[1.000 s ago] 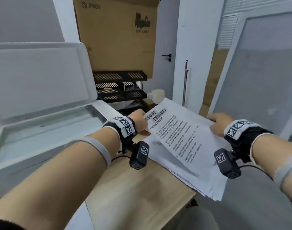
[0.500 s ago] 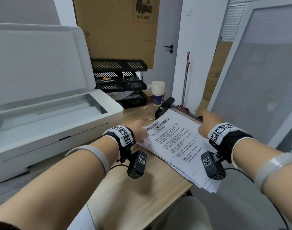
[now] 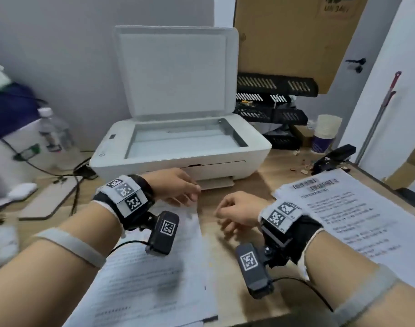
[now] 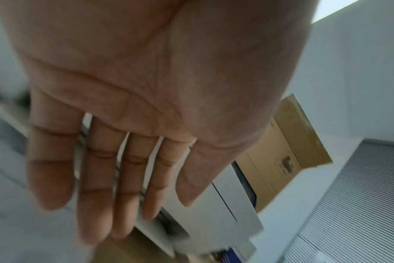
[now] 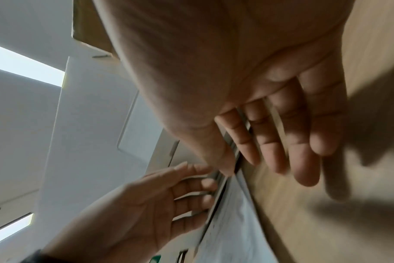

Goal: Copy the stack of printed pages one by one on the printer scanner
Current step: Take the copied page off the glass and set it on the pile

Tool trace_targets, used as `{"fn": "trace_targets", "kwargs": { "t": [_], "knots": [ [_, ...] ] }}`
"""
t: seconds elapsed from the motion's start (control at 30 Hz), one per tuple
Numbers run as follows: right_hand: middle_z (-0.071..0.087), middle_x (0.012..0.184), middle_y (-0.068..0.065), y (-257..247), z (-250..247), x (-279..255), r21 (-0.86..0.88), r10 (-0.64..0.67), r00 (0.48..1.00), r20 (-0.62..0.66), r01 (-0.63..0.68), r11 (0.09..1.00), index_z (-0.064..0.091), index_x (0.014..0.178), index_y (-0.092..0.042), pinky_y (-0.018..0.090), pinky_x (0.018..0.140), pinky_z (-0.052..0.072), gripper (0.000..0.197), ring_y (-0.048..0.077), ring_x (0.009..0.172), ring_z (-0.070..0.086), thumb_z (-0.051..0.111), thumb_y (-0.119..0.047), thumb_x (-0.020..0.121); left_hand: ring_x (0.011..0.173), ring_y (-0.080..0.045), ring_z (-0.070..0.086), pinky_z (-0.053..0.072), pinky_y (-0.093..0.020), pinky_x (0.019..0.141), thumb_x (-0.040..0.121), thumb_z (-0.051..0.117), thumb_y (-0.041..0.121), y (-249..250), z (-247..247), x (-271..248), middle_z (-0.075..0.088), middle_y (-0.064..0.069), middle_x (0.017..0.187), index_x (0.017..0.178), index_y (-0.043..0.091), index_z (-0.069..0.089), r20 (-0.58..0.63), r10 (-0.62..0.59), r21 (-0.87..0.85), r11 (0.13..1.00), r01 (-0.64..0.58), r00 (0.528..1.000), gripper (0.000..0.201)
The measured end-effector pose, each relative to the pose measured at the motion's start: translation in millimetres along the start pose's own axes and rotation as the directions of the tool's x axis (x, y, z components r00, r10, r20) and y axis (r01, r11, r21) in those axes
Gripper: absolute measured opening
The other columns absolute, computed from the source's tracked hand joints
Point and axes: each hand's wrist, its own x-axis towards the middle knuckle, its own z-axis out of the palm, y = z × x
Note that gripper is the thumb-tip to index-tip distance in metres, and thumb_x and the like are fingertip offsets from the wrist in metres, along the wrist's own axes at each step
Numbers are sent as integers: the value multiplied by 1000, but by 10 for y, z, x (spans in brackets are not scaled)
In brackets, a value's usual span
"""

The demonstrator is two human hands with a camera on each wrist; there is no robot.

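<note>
here, left hand and right hand: fingers spread loosely, holding nothing, above the counter just near of the printer, lid raised.

Left hand and right hand hover side by side, fingers loosely extended, no grip.

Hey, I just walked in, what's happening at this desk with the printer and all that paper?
A person is copying printed pages on a white printer. Its scanner lid stands open and the glass is bare. Both hands are empty with fingers relaxed: the left hand hovers just in front of the printer, the right hand beside it above the wooden desk. One pile of pages lies to the right, another pile under the left forearm.
</note>
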Motion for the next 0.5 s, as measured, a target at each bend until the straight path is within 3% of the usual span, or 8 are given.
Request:
{"fn": "trace_targets", "kwargs": {
  "t": [0.1, 0.23, 0.3, 0.4, 0.5],
  "knots": [
    [68, 85, 12, -65, 248, 121, 25, 9, 999, 37, -10, 1000, 60, 104, -8, 36, 62, 55, 22, 21, 64, 69, 68, -24, 92, 98, -15, 70, 52, -37, 91, 94, 62, 41, -402, -299, -324, 75, 6, 100, 106, 21, 70, -121, -115, 115, 985, 129, 986, 25],
    [76, 89, 15, -213, 393, 164, -187, -6, 1000, 24, 11, 982, 59, 97, -6, 36, 63, 59, 35, 25, 69, 74, 73, -36, 87, 115, -15, 58, 46, -36, 101, 92, 59, 50, -716, -472, -725, 63, 8, 126, 127, 30, 63, -253, -208, 255, 928, 273, 945, 40],
    [76, 82, 12, -263, 438, 200, -270, -28, 1000, 9, 30, 962, 57, 89, -11, 28, 56, 55, 31, 21, 60, 70, 75, -35, 85, 122, -17, 53, 43, -37, 106, 96, 56, 45, -774, -462, -857, 55, 10, 131, 133, 29, 58, -266, -246, 231, 922, 310, 932, 41],
    [76, 78, 10, -290, 483, 279, -338, -67, 997, 29, 72, 938, 63, 77, -14, 32, 64, 55, 21, 24, 68, 72, 76, -29, 84, 124, -17, 51, 39, -37, 111, 97, 57, 37, -810, -430, -936, 55, 5, 137, 134, 25, 59, -296, -255, 164, 936, 312, 920, 39],
    [72, 69, 6, -288, 466, 315, -368, -88, 995, 43, 98, 925, 63, 65, -15, 31, 63, 51, 27, 19, 61, 64, 75, -28, 86, 123, -18, 53, 40, -39, 111, 95, 60, 35, -837, -404, -967, 58, 3, 135, 131, 26, 61, -322, -278, 80, 945, 318, 905, 37]
  ]
}}
